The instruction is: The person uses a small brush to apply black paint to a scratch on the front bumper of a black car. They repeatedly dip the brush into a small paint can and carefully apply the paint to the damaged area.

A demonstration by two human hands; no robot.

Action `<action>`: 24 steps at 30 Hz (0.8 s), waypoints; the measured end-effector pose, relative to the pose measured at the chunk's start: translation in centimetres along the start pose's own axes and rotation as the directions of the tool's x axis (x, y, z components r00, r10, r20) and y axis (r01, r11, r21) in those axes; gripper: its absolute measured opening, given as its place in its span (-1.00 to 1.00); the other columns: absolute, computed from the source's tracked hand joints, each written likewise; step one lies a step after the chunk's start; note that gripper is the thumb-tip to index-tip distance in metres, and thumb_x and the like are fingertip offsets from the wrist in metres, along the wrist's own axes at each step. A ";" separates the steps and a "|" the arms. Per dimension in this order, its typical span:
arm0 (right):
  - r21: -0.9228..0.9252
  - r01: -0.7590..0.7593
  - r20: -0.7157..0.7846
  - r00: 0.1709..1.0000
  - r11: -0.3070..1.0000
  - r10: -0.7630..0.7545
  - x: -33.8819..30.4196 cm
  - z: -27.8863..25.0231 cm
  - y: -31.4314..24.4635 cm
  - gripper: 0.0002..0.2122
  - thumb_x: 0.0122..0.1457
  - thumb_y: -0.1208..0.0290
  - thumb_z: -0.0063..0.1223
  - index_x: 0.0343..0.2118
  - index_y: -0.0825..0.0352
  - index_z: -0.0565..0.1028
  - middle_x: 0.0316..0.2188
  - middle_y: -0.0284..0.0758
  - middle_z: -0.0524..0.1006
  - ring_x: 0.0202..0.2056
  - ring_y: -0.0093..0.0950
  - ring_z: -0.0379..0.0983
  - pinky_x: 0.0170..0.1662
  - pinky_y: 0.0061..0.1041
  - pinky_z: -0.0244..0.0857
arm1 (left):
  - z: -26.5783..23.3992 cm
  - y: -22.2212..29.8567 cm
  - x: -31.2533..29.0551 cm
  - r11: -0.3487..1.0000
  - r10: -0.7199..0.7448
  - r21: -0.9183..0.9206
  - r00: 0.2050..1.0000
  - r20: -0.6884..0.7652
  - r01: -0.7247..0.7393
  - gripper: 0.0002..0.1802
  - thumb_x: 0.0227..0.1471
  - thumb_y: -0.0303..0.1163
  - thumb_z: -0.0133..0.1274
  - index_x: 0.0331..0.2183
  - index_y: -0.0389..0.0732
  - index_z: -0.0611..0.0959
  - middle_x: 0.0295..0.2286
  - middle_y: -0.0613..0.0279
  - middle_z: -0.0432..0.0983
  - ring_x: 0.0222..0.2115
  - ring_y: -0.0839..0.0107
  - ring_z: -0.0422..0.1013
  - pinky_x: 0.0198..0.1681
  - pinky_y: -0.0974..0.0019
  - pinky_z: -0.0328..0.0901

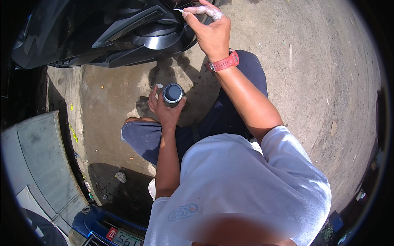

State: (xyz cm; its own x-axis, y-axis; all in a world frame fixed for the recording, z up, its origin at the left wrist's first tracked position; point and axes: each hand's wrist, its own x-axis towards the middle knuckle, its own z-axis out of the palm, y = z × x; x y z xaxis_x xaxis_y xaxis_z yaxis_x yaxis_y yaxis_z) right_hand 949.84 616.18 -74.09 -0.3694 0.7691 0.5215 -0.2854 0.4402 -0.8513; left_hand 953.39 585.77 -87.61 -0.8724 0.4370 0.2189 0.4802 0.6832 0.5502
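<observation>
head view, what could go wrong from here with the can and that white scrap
The can is held above the ground by the left grip alone; if that loosens, it could drop or tip.
The white scrap is only pinched at the fingertips of the right grip, so it might slip.
White smears on those fingers could mark the black vehicle if they touch it.

Left hand (166,112) holds round container (173,93); right hand (211,30) pinches white scrap (179,10).
</observation>
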 end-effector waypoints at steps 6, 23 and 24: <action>0.006 -0.008 -0.004 1.000 1.000 0.008 0.1 -0.1 0.1 -0.87 0.19 0.34 0.55 -0.24 0.23 0.89 -0.20 -0.25 0.86 0.23 -0.16 0.67 0.31 -0.19 0.47 | 0.0 0.0 0.0 1.000 -0.004 -0.002 1.000 0.004 0.004 -0.08 -0.22 -0.08 0.74 0.14 -0.25 0.72 0.42 0.01 0.37 0.49 -0.12 0.12 0.55 -0.27 -0.02; 0.135 -0.050 0.033 0.998 0.990 0.046 0.1 -0.8 0.4 -0.89 0.21 0.44 0.53 -0.24 0.30 0.87 -0.20 -0.30 0.87 0.24 -0.17 0.68 0.34 -0.20 0.46 | 0.1 0.0 0.0 1.000 -0.008 -0.011 1.000 0.001 0.008 -0.13 -0.22 -0.11 0.75 0.10 -0.24 0.74 0.42 0.06 0.37 0.48 -0.10 0.12 0.55 -0.26 0.00; 0.112 -0.033 0.028 0.999 0.993 0.030 0.0 -0.7 0.4 -0.89 0.21 0.43 0.53 -0.24 0.29 0.88 -0.20 -0.30 0.87 0.24 -0.16 0.68 0.34 -0.20 0.46 | 0.1 0.0 0.1 1.000 -0.005 -0.012 1.000 -0.001 0.005 -0.13 -0.22 -0.10 0.75 0.09 -0.24 0.74 0.42 0.06 0.37 0.48 -0.10 0.12 0.55 -0.26 0.00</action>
State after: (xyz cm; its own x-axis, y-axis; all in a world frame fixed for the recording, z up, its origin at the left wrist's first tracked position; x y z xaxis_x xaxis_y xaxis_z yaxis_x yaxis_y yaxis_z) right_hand 950.37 616.68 -74.42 -0.4025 0.7684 0.4975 -0.3701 0.3604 -0.8562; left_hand 953.37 585.87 -87.64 -0.8750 0.4327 0.2171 0.4746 0.6784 0.5609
